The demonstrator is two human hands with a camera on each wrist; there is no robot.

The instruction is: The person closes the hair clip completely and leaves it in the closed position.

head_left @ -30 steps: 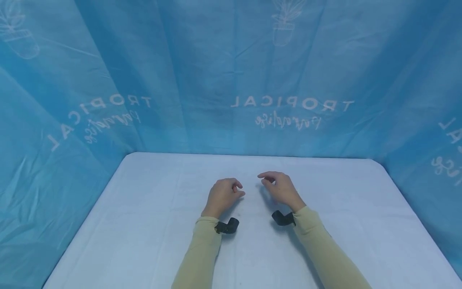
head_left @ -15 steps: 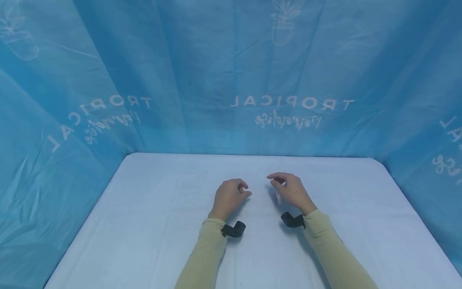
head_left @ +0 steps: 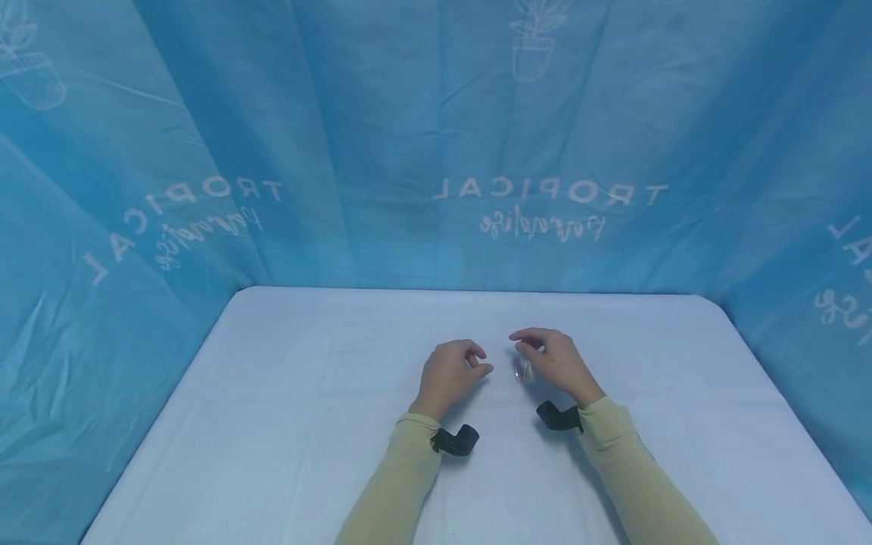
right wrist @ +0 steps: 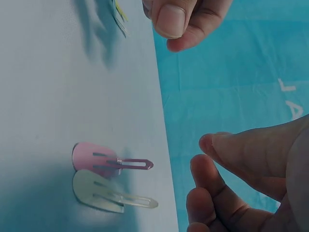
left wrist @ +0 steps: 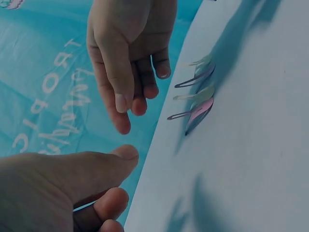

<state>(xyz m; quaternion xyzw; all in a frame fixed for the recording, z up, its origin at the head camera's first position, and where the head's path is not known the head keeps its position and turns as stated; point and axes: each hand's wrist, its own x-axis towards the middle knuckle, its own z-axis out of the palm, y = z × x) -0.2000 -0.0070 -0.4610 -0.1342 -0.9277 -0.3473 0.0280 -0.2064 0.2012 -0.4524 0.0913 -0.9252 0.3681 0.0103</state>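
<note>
My left hand (head_left: 453, 377) hovers over the white table with loosely bent fingers and nothing in them. To its right, my right hand (head_left: 553, 362) is likewise loosely bent and holds nothing. Small snap hair clips (head_left: 521, 369) lie beside and partly under the right hand. The left wrist view shows several in a row: a pink hair clip (left wrist: 202, 108), a pale green one and a purple hair clip (left wrist: 209, 71) among them. In the right wrist view a pink and a pale green hair clip (right wrist: 94, 189) lie close together. Yellow and whitish clips (right wrist: 120, 19) appear near the left hand, cut off by the frame.
A white cloth covers the table (head_left: 272, 424). Blue printed curtains (head_left: 381, 151) stand along its back and both sides. Each wrist carries a black camera mount (head_left: 456, 440).
Both hands have shifted to the right, the left hand more steadily. Hair clips beside the right hand have come into view in the head view.
</note>
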